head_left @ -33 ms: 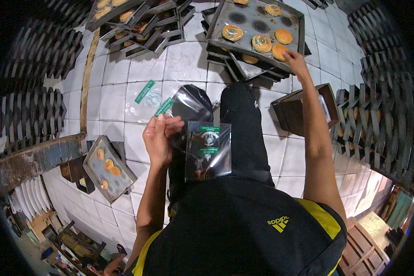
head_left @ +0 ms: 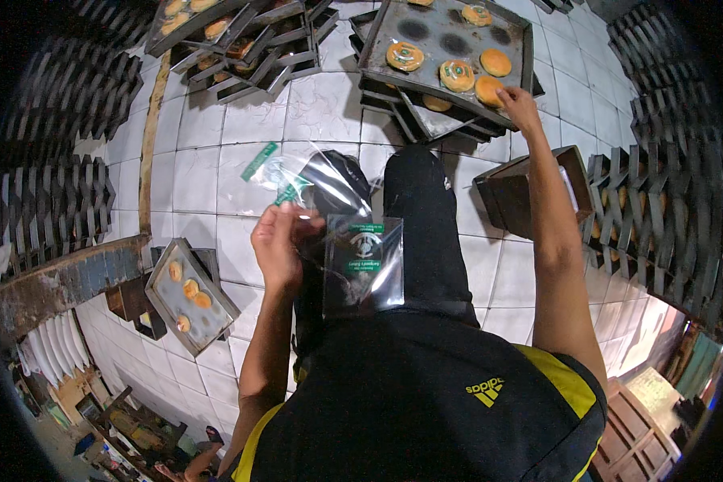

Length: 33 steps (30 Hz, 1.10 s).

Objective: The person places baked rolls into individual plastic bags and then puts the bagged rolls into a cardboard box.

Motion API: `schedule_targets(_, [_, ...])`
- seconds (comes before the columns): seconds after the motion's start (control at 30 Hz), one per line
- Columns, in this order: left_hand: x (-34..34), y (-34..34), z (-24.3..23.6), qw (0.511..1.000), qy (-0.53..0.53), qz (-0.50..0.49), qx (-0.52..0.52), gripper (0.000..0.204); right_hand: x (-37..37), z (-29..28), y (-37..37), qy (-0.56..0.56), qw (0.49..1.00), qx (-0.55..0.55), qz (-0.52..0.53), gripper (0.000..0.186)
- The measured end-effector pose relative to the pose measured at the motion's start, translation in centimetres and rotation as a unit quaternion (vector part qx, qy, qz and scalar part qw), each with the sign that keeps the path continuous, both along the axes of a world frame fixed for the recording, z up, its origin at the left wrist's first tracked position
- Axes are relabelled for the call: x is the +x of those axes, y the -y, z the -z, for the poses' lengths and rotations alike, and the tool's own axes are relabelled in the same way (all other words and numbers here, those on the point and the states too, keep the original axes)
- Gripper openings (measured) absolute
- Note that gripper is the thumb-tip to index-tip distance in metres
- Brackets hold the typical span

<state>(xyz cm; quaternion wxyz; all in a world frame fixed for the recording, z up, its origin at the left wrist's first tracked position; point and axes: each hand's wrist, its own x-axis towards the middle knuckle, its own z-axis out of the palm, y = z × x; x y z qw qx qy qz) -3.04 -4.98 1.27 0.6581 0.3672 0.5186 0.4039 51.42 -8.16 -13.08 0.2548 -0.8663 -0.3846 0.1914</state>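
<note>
My left hand (head_left: 277, 247) pinches a clear plastic bag (head_left: 274, 170) with green printing, held up in front of my left knee. My right hand (head_left: 520, 110) reaches far forward, its fingers closed on the right edge of a round golden bun (head_left: 487, 91), which still rests on a dark metal tray (head_left: 430, 52). Beside it lies another bare bun (head_left: 495, 62). Several buns on this tray are in clear printed wrappers, such as the wrapped bun (head_left: 457, 75) to the left. A stack of flat clear bags (head_left: 364, 281) lies on my lap.
Trays of buns (head_left: 253, 48) are piled crosswise at the far left. A smaller tray (head_left: 217, 321) with several buns stands at my left. A dark box (head_left: 510, 197) stands right of my knees. Tall stacks of metal trays (head_left: 659, 209) line both sides above white floor tiles (head_left: 241, 185).
The bag in my left hand has swung a little to the right and its film has shifted. My left fingers have drawn closer together. The right hand has hardly moved.
</note>
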Motion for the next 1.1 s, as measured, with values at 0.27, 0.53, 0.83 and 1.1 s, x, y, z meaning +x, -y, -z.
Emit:
schedule_targets(0.27, [1.9, 0.2, 2.3, 0.999, 0.008, 0.022, -0.039, 0.02, 4.7, 7.9, -3.6, 0.087, 0.989, -0.082, 0.083, 0.096])
schedule_targets(0.53, [0.9, -0.8, 1.7, 0.996, -0.016, 0.083, -0.023, 0.032, -1.6, 0.5, -2.5, -0.129, 0.989, 0.055, 0.044, 0.055])
schedule_targets(0.83, [0.0, -5.8, 1.1, 0.97, 0.218, -0.026, -0.103, 0.023, -31.3, -21.6, 3.7, -0.418, 0.848, 0.294, -0.144, 0.051])
schedule_targets(1.1, [1.1, -2.2, -5.3, 0.946, 0.259, 0.118, -0.156, 0.035, -36.8, -17.6, 5.0, 0.075, 0.835, 0.445, -0.315, 0.047])
